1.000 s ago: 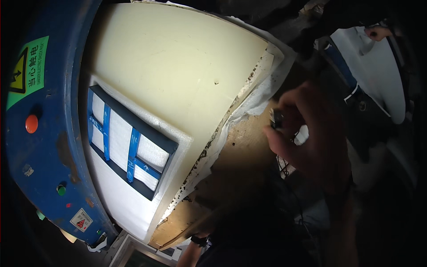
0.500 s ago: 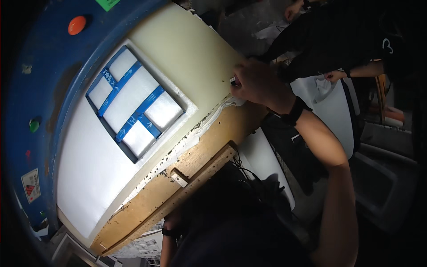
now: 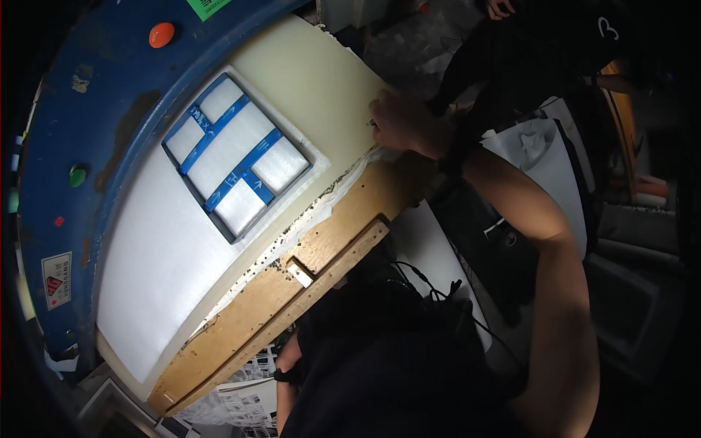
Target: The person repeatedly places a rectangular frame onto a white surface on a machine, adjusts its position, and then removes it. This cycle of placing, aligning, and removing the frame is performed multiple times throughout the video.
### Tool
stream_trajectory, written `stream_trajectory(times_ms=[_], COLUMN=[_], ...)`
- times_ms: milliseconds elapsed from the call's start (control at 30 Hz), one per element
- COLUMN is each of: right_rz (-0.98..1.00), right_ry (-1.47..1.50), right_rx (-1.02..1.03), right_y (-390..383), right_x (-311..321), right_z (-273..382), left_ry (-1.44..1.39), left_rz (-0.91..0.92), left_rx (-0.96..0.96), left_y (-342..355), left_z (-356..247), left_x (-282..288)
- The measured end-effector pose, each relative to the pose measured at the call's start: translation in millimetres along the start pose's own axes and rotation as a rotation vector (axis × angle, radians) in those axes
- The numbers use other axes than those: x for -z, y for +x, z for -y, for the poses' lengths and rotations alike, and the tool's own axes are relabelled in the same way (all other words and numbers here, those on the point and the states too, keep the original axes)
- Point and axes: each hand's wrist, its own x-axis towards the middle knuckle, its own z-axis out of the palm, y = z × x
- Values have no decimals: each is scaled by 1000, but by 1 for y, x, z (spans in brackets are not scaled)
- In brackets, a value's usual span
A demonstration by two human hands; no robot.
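Note:
My right hand (image 3: 412, 125) is at the far right corner of a cream-coloured pad (image 3: 314, 69), its fingers curled together. Something small may be between the thumb and fingers, but I cannot make it out. On a white sheet over the pad lies a flat, dark-edged rectangular frame (image 3: 237, 157) with blue tape strips across it and silvery-white panels between them. My left hand (image 3: 288, 354) hangs low beside my body, below the pad's wooden front edge (image 3: 285, 292); its fingers are hidden.
A blue machine body (image 3: 109, 95) with an orange button (image 3: 161, 35) and a green button (image 3: 77, 175) borders the left. Another person in dark clothing (image 3: 540, 51) stands at the upper right. A white bin-like container (image 3: 522, 146) and black cables (image 3: 431, 292) are to the right.
The view has shifted slightly, so the pad and frame appear a little further right. My right hand stays at the pad's corner with its wrist turned. More of my left hand shows.

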Motion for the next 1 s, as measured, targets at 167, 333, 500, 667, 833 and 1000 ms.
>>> stream_trajectory(times_ms=[167, 333, 500, 667, 833, 1000], right_rz=[-18, -20, -22, -20, -42, -55], right_ry=[-34, -44, -58, -57, -65, -89], right_rx=[-11, -22, 2, -5, 2, 36], right_y=[-3, -4, -4, -4, -4, -3], right_x=[-3, -7, -7, -4, -10, -9], right_z=[1, 2, 0, 2, 1, 1], left_ry=[90, 3, 11, 42, 99, 139], left_rz=[3, 51, 46, 59, 54, 20], left_rx=[-20, -172, -124, -103, -76, -131], left_y=[13, 17, 10, 8, 2, 1], left_z=[83, 101, 45, 37, 10, 3], left_x=[9, 12, 7, 9, 7, 4])
